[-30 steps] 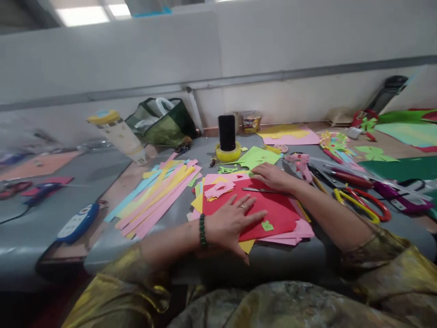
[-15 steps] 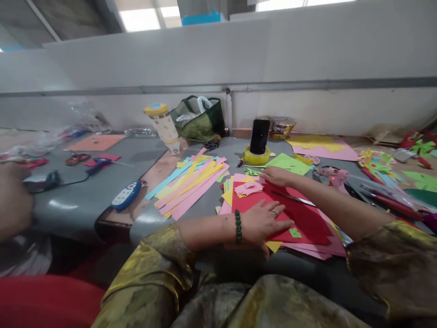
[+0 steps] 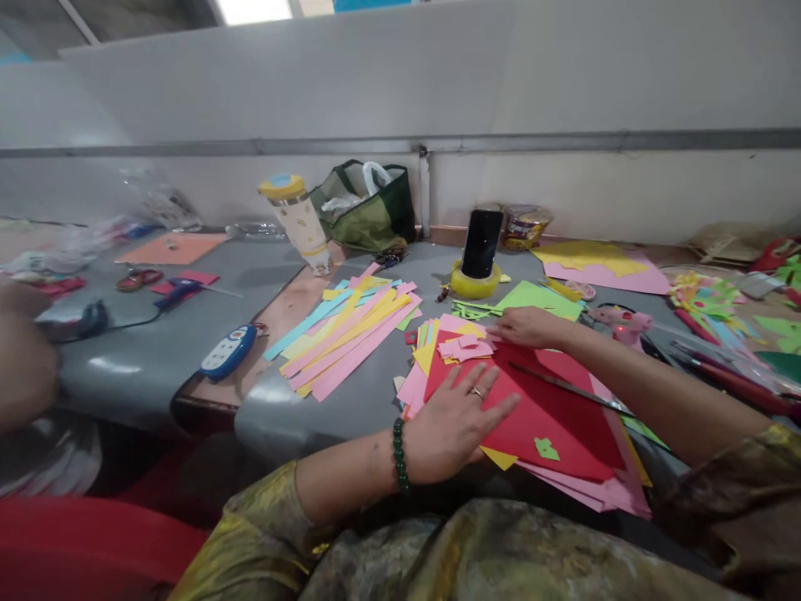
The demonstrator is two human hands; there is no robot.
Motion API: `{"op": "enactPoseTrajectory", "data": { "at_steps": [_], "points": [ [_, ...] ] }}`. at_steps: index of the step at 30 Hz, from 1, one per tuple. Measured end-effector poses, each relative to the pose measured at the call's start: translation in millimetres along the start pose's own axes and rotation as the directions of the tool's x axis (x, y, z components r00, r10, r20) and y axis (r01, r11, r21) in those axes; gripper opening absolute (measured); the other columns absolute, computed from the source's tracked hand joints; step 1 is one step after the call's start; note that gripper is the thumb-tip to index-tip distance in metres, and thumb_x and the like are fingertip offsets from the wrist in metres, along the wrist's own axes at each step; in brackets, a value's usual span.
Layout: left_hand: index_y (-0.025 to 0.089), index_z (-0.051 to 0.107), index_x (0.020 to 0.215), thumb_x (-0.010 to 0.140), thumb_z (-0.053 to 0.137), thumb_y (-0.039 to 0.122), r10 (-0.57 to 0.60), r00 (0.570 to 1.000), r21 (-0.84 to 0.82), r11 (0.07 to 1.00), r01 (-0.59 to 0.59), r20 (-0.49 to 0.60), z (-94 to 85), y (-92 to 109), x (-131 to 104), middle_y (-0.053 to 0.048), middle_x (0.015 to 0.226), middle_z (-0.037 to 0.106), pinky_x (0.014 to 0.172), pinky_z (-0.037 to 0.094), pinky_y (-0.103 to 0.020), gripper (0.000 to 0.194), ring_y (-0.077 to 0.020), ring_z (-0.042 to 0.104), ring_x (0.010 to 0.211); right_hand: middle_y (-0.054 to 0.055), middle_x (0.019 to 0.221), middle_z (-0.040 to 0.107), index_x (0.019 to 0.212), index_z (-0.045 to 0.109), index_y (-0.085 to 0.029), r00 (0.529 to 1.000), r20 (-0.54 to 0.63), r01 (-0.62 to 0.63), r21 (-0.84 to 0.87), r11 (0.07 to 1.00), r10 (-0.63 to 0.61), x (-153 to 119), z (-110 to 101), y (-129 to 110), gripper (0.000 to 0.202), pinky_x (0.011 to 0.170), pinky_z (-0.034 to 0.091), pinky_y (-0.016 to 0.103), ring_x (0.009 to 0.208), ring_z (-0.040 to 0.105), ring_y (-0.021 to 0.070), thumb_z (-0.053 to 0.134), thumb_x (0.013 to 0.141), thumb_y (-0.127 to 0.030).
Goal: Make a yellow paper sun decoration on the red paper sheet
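A stack of paper sheets lies before me, with a red sheet [image 3: 544, 409] on top and pink and yellow edges showing below. My left hand [image 3: 460, 421], a green bead bracelet at its wrist, rests open on the red sheet's near left edge. At the far edge, the fingers of my right hand [image 3: 524, 327] are curled together beside green paper scraps [image 3: 472, 309]; anything between them is hidden. Small pink cut pieces [image 3: 464, 347] lie on the stack between both hands. A long thin metal blade [image 3: 563, 384] crosses the sheet under my right forearm. A green cutout [image 3: 546, 449] lies nearer me.
Coloured paper strips [image 3: 354, 334] spread left of the stack. Behind stand a phone [image 3: 483, 242] in a yellow tape roll [image 3: 474, 282], a tumbler [image 3: 299, 221] and a mesh bag [image 3: 369, 209]. A pink glue gun [image 3: 626, 325] is at right. Another person's blurred arm [image 3: 25, 359] is far left.
My left hand has slid left and toward me across the red sheet. My right hand's fingers have curled in at the far edge. The view has tilted slightly down.
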State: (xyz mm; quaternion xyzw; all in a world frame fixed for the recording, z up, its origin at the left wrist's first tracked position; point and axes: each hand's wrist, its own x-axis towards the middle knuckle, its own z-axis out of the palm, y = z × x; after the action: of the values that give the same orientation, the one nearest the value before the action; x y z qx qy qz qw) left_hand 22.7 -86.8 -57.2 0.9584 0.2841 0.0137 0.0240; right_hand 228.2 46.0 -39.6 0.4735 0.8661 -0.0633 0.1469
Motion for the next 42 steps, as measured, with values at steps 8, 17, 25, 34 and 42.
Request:
{"op": "enactPoseTrajectory", "data": {
  "at_steps": [8,17,25,34,42],
  "points": [
    [0.022,0.040,0.148,0.094,0.050,0.021,-0.040,0.996,-0.063,0.997,0.035,-0.082,0.6,17.2,-5.6,-0.019,0.155,0.039,0.113,0.034,-0.052,0.055,-0.0332,0.037,0.143,0.014,0.101,0.069,0.119,0.071,-0.021,0.994,-0.016,0.109,0.134,0.985,-0.107,-2.5,15.0,13.2,0.046,0.081,0.046,0.032,0.094,0.065,0.0260,0.038,0.098,-0.046],
    [0.028,0.026,0.155,0.062,0.080,0.064,-0.206,0.978,-0.206,0.959,0.195,-0.032,22.1,9.6,-33.4,-0.021,0.162,0.022,0.115,0.028,-0.061,0.113,-0.0409,0.021,0.149,0.016,0.102,0.067,0.108,0.069,-0.016,0.995,-0.022,0.102,0.230,0.968,-0.100,4.2,16.8,11.1,0.052,0.083,0.046,0.035,0.094,0.062,0.0265,0.032,0.098,-0.051],
    [0.030,0.036,0.152,0.065,0.082,0.057,-0.322,0.945,-0.166,0.937,0.309,-0.056,33.7,-8.0,-48.1,-0.020,0.159,0.032,0.114,0.030,-0.061,0.102,-0.0404,0.029,0.146,0.015,0.101,0.067,0.104,0.071,-0.015,0.981,-0.070,0.192,0.331,0.924,-0.179,7.9,13.1,5.8,0.054,0.083,0.046,0.034,0.092,0.061,0.0253,0.033,0.096,-0.051],
    [0.026,0.040,0.150,0.069,0.075,0.066,-0.197,0.980,-0.391,0.902,0.186,0.011,6.2,-40.4,-50.4,-0.021,0.155,0.037,0.110,0.040,-0.053,0.097,-0.0379,0.039,0.140,0.015,0.099,0.067,0.122,0.069,-0.018,0.981,-0.022,0.191,0.322,0.927,-0.194,-2.1,9.0,6.1,0.051,0.083,0.046,0.035,0.091,0.062,0.0263,0.039,0.096,-0.050],
    [0.013,0.056,0.133,0.100,0.034,0.048,-0.271,0.962,-0.221,0.940,0.260,-0.020,-7.8,-119.9,14.0,-0.020,0.138,0.055,0.104,0.044,-0.045,0.053,-0.0296,0.053,0.127,0.018,0.105,0.069,0.103,0.071,-0.014,0.992,0.126,-0.046,0.104,0.993,0.033,-7.7,-0.8,-2.9,0.048,0.074,0.044,0.034,0.097,0.066,0.0299,0.033,0.100,-0.044]
  ]
}}
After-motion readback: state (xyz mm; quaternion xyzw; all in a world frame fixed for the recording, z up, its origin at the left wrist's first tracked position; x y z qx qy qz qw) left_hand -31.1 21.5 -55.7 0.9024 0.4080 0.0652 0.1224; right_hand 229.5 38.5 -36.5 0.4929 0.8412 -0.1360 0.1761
